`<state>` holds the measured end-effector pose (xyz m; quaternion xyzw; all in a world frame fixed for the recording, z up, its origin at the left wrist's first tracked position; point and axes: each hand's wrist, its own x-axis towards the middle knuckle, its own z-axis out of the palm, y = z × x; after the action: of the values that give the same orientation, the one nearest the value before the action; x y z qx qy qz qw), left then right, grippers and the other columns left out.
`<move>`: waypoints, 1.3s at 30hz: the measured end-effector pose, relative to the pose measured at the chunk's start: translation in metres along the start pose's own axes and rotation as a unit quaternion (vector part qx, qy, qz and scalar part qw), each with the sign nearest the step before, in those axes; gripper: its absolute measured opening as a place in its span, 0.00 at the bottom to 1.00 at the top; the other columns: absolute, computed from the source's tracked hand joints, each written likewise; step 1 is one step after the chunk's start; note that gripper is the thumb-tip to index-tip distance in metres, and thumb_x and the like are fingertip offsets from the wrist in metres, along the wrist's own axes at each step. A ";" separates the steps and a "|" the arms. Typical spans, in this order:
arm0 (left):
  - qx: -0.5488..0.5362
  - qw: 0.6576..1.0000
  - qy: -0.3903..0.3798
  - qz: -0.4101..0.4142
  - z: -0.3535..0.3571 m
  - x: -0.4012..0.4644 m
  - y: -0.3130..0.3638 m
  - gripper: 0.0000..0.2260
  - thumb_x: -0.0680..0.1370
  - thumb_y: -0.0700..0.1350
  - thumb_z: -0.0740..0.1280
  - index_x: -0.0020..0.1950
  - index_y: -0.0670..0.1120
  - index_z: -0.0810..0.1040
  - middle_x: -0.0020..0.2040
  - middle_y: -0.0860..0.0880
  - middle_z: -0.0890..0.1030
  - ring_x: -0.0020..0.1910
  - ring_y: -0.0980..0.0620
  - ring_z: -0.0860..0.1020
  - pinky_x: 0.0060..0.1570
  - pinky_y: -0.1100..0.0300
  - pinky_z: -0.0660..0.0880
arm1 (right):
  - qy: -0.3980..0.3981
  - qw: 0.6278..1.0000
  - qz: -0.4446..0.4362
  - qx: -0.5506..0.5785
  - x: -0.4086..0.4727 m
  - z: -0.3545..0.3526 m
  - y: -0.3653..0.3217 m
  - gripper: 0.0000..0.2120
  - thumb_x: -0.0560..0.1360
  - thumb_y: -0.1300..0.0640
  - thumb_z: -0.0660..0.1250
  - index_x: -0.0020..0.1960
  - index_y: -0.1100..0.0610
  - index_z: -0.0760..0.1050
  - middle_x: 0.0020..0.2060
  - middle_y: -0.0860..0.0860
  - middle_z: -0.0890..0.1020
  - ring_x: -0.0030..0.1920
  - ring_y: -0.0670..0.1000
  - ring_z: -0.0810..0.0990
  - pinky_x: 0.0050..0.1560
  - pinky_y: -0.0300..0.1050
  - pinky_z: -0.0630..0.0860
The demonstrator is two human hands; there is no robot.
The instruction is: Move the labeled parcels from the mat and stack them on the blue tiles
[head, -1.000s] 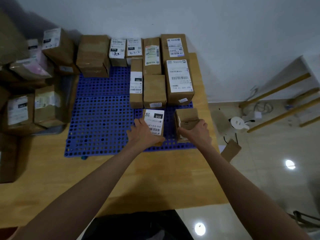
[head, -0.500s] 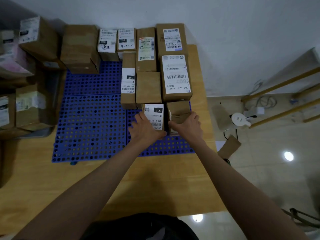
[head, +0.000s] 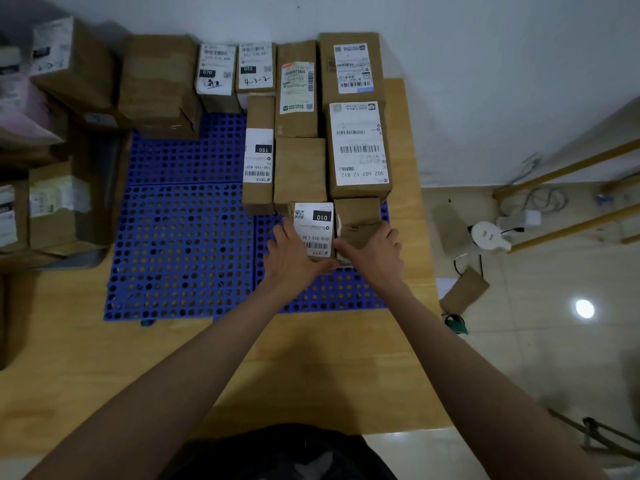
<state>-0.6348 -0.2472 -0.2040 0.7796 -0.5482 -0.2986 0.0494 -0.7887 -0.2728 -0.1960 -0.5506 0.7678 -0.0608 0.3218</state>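
**A:** What is held, and what is hidden?

**B:** A small brown cardboard parcel with a white "010" label (head: 314, 230) is grasped at its left side and near edge by the left hand (head: 289, 259). Beside it, touching at 3 o'clock, a small plain brown cardboard parcel (head: 357, 221) is gripped by the right hand (head: 375, 252); its near face is covered by the fingers, and a white strip at its left edge cannot be read. Both parcels are set on the blue perforated plastic tiles (head: 183, 244).

**A:** What writing can be read?

**B:** "010-010-L30" is seen on the held label, partly cut off by the thumb. At 12 o'clock, "502-602-12-812" is printed on a tall brown box with a large white barcode label (head: 358, 147). At 11 o'clock, "150" is shown on a narrow brown box (head: 258, 155). Farther back, "070" on a white-labelled box (head: 214, 72) and "032" with handwritten "4-3-2" on its neighbour (head: 255, 67) are legible. Smaller print is blurred.

**A:** And the surroundings?

**B:** More brown parcels (head: 59, 206) are piled at 9 o'clock, cut off by the frame edge. The tiles are laid on a light wooden table (head: 311, 358). A white round device with cables (head: 488, 235) is seen on the floor at 3 o'clock.
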 end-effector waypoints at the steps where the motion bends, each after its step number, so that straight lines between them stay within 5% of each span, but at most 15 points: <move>1: 0.000 1.000 -0.001 -0.001 0.000 0.000 0.000 0.59 0.60 0.70 0.74 0.77 0.43 0.47 0.69 0.42 0.60 0.67 0.39 0.65 0.58 0.42 0.72 | -0.002 1.000 -0.001 0.003 0.001 0.000 0.000 0.49 0.66 0.30 0.70 0.72 0.60 0.57 0.67 0.56 0.65 0.68 0.61 0.66 0.58 0.59 0.71; 23: 0.042 0.995 -0.086 -0.031 -0.034 -0.013 0.007 0.63 0.64 0.71 0.71 0.77 0.39 0.34 0.78 0.41 0.47 0.75 0.38 0.57 0.69 0.40 0.64 | -0.072 0.996 0.030 0.033 -0.018 -0.021 -0.007 0.62 0.65 0.27 0.68 0.79 0.61 0.38 0.78 0.60 0.52 0.76 0.64 0.54 0.72 0.63 0.59; 29: 0.093 0.990 -0.104 -0.010 -0.065 -0.022 -0.034 0.54 0.68 0.69 0.69 0.79 0.41 0.47 0.79 0.41 0.47 0.75 0.38 0.57 0.68 0.45 0.66 | -0.013 0.999 -0.028 -0.023 -0.042 -0.034 -0.016 0.48 0.69 0.32 0.68 0.75 0.60 0.55 0.71 0.60 0.62 0.71 0.62 0.63 0.64 0.60 0.68; 35: 0.125 0.987 -0.102 -0.021 -0.099 -0.048 -0.083 0.45 0.70 0.66 0.70 0.77 0.45 0.57 0.78 0.42 0.52 0.69 0.41 0.67 0.59 0.50 0.73 | -0.001 0.992 -0.103 -0.078 -0.071 -0.034 -0.053 0.35 0.73 0.45 0.70 0.71 0.62 0.61 0.70 0.61 0.63 0.71 0.61 0.62 0.63 0.57 0.69; 39: 0.113 0.989 -0.089 -0.040 -0.123 -0.069 -0.122 0.41 0.73 0.63 0.69 0.78 0.46 0.57 0.79 0.44 0.50 0.74 0.43 0.62 0.65 0.49 0.69 | -0.037 0.981 -0.154 -0.111 -0.092 -0.020 -0.083 0.30 0.74 0.47 0.69 0.69 0.58 0.63 0.67 0.59 0.65 0.69 0.60 0.64 0.59 0.56 0.70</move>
<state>-0.4848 -0.1692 -0.1243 0.7715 -0.5495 -0.3045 -0.1003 -0.7160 -0.2284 -0.1036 -0.6965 0.6634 -0.0039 0.2734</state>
